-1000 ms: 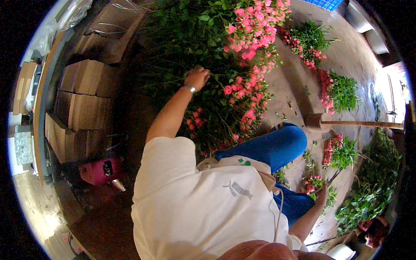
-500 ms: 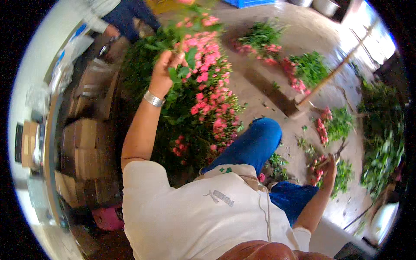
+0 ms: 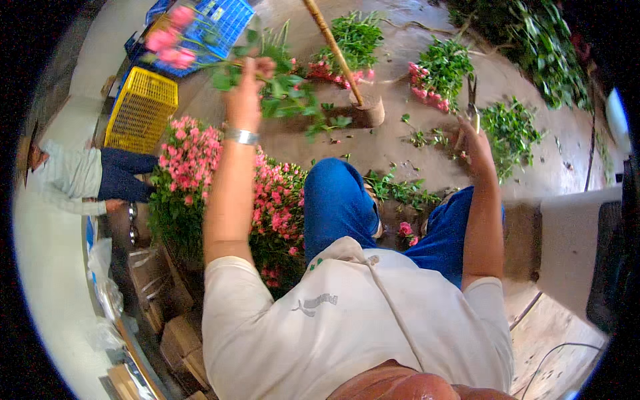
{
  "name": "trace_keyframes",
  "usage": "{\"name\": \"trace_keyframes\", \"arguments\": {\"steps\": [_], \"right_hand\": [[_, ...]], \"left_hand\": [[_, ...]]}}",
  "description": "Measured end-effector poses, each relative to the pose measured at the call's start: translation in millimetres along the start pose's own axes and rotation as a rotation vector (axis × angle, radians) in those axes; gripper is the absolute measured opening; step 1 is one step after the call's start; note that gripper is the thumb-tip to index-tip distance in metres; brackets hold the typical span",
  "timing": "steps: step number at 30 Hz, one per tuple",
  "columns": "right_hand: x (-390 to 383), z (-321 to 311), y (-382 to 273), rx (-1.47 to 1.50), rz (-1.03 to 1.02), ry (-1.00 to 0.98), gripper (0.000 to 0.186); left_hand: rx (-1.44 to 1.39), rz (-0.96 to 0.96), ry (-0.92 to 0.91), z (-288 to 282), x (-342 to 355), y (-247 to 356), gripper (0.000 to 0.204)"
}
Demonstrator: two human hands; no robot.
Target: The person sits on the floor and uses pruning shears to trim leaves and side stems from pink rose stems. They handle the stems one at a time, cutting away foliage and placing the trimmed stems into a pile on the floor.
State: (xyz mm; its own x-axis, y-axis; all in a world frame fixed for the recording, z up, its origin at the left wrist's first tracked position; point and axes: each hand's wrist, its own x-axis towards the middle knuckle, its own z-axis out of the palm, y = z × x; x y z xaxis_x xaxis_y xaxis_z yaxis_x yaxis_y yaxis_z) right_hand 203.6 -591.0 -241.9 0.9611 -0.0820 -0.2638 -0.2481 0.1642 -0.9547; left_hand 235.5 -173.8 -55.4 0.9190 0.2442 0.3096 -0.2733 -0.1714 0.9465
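Carefully does it

Your left hand [image 3: 249, 92] is closed round a rose spray [image 3: 225, 78], raised toward the far-left edge of the floor [image 3: 393, 143]; your right hand [image 3: 475, 137] grips the shears [image 3: 473, 95]. Pinch below the pink blooms [image 3: 175, 57], blades angled off your knees [image 3: 333, 193].

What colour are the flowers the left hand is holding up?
The flowers in the left hand are pink. They show best in the head view.

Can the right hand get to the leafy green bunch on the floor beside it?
Probably yes: the bunch looks close beside the right hand, with nothing visible between them. But that hand holds shears, so grabbing might be awkward.
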Motion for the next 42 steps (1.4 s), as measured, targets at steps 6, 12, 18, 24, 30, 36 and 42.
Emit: {"name": "trace_keyframes", "arguments": {"steps": [6, 12, 18, 24, 30, 36, 42], "right_hand": [[3.5, 6.9, -4.3, 0.047, -0.021, -0.019, 0.036], [7.1, 6.5, -11.7, 0.021, -0.044, -0.035, 0.032], [11.0, 13.4, -17.1, -0.013, -0.036, -0.049, 0.033], [15.8, 12.0, -15.3, -0.078, -0.08, -0.056, 0.033], [15.3, 12.4, 5.8, -0.868, -0.057, -0.105, 0.048], [-5.5, 28.1, 4.5, -1.263, 0.058, -0.489, 0.053], [9.0, 43.4, 26.6, -1.283, 0.023, -0.532, 0.049]], "left_hand": [[0.101, -0.288, -0.148, 74.5, -4.2, -180.2, 0.027], [0.222, -0.284, -0.071, 120.1, 28.6, -258.6, 0.022], [0.357, -0.299, -0.15, 109.1, 49.8, -292.8, 0.041], [0.485, -0.16, 0.03, 116.4, 47.0, -251.3, 0.046], [0.621, 0.007, 0.008, 127.4, 28.9, -122.7, 0.051], [0.169, 0.395, -0.105, 254.4, 7.2, 5.5, 0.021], [0.464, 0.171, -1.156, 307.5, -47.6, -125.9, 0.047]]}}
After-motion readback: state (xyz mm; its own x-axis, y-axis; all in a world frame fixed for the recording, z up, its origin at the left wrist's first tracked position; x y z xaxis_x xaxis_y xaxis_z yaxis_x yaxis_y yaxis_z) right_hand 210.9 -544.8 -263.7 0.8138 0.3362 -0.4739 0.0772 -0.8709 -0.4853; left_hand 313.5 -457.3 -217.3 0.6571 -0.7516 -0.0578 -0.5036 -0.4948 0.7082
